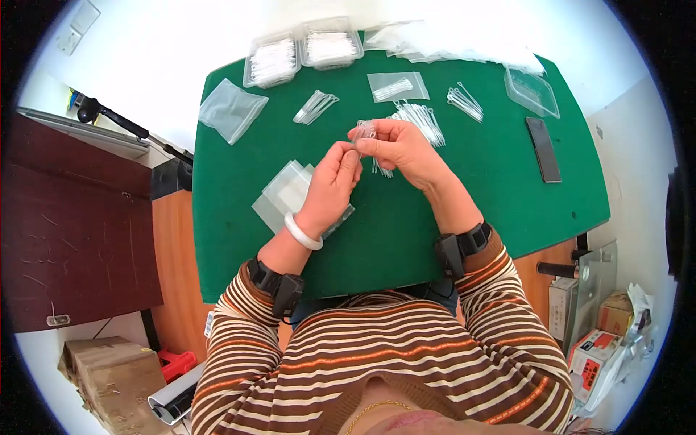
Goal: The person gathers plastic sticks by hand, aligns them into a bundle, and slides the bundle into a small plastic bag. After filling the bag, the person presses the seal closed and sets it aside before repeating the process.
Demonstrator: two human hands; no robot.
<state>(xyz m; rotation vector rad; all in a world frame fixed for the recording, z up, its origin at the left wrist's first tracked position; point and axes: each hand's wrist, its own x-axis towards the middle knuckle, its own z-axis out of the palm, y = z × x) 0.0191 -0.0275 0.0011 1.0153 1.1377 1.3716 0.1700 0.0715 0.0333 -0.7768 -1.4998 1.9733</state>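
Observation:
My left hand (335, 181) and my right hand (402, 151) meet above the middle of the green table, fingers closed in a pinch. Between them is a small clear plastic bag (365, 130) with what look like thin loop-ended pins in it; the fingers partly hide it. Under my hands lie a few more pins (383, 170). Just beyond my right hand is a loose pile of whitish loop-ended pins (422, 122). Flat clear bags (284, 190) lie by my left forearm, partly covered by it.
Two clear tubs (272, 64) (331, 45) of white sticks stand at the back. Small pin bundles (316, 107) (465, 101), a filled bag (415, 85), another clear bag (230, 110), an open clear tray (533, 91) and a phone (544, 150) lie around the green table (493, 210).

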